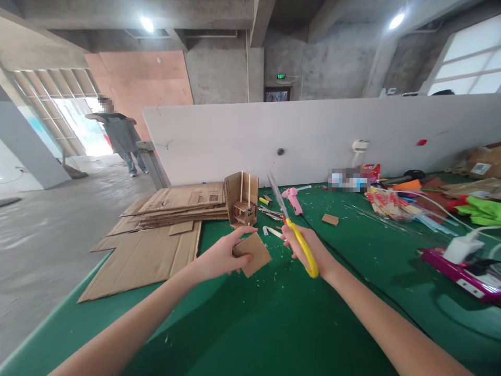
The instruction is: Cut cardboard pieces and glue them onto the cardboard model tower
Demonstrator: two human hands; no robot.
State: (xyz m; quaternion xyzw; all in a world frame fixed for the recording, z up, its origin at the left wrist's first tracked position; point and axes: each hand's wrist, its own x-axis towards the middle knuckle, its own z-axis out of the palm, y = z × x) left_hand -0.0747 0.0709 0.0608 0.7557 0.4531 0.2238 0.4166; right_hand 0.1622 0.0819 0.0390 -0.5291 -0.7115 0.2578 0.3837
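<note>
A small square of brown cardboard (pixel 256 256) is pinched in my left hand (pixel 223 254), thumb on top. My right hand (pixel 307 248) grips scissors with yellow handles (pixel 303 245), their blades pointing up and away from me, apart from the cardboard. Just beyond my left hand stands a small cardboard construction (pixel 241 201) with two upright sticks. Behind the scissors lies a pink glue gun (pixel 293 201). A yellow cutter (pixel 265 201) rests between the construction and the glue gun.
Flat cardboard sheets (pixel 156 250) are piled on the left of the green table (pixel 219 334). A small cardboard scrap (pixel 330 219) lies right of centre. A purple power strip (pixel 462 274), cables and craft materials occupy the right. One person (pixel 119 133) stands beyond the table at left.
</note>
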